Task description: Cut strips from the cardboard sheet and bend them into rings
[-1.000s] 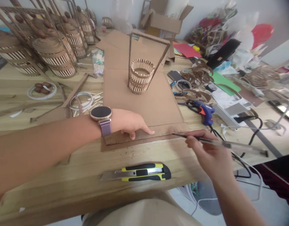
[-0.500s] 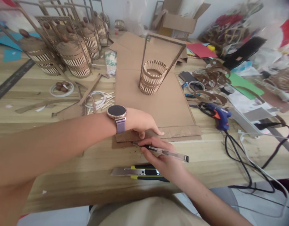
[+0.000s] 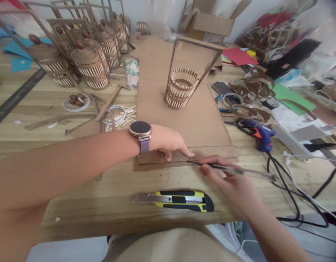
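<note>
My left hand point(image 3: 169, 142), a round watch on its wrist, presses fingers flat on a narrow cardboard strip point(image 3: 215, 152) that lies along the near edge of a large cardboard sheet point(image 3: 195, 120). My right hand point(image 3: 233, 185) pinches a clear-barrelled pen point(image 3: 239, 170), its tip touching the cardboard just right of my left fingertips. A yellow and black utility knife point(image 3: 176, 199) with its blade out lies on the wooden table between me and the cardboard. A small slatted basket with a tall handle point(image 3: 181, 87) stands on the sheet.
Several finished slatted baskets point(image 3: 88, 67) crowd the back left. A blue glue gun point(image 3: 259, 133) and black and white cables point(image 3: 288, 182) lie at the right. Tape rings, wooden sticks point(image 3: 116, 114), cardboard curls, coloured paper and an open box fill the back.
My right hand slid the pen rightward along the strip edge, from under my left hand to just past its fingertips. My left hand stayed pressed on the cardboard.
</note>
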{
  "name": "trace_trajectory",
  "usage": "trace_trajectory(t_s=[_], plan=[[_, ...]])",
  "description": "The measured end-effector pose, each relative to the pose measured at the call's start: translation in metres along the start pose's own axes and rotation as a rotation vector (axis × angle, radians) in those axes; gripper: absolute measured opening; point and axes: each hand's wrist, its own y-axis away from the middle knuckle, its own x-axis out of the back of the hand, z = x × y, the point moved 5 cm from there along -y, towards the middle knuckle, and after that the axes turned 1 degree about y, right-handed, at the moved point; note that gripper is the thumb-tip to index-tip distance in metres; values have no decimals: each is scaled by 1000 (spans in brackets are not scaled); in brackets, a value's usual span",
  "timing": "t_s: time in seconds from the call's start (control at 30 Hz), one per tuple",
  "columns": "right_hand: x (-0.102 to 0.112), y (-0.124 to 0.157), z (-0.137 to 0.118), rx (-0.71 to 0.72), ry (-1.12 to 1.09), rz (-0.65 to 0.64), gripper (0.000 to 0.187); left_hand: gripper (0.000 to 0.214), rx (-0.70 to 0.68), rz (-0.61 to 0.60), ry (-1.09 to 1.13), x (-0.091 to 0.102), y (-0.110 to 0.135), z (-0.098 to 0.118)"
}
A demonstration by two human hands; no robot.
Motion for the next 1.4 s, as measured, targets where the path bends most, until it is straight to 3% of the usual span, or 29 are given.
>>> trace_trajectory(t_s=[0.13, 0.2, 0.37, 0.47, 0.63, 0.87, 1.1, 1.4], plan=[[53, 11, 30, -96, 173, 232, 23, 76, 33, -121, -79, -2, 2, 3], [61, 10, 32, -48, 212, 298, 22, 76, 42, -130, -90, -2, 2, 4], [15, -15, 20, 384, 299, 14, 24, 75, 60, -120, -180, -5, 8, 9], [-7, -29, 22, 517, 314, -71, 20, 63, 87, -64, -262, -11, 24, 7], [-17, -35, 13, 530, 297, -132, 14, 46, 134, 125, -205, -28, 68, -15], [-35, -35, -9, 552, 265, -180, 16, 42, 203, 225, -138, -57, 111, -35], [-40, -34, -11, 514, 272, -182, 17, 40, 186, 252, -220, -64, 117, -28], [-41, -32, -10, 497, 260, -160, 19, 47, 187, 212, -221, -58, 113, -24]])
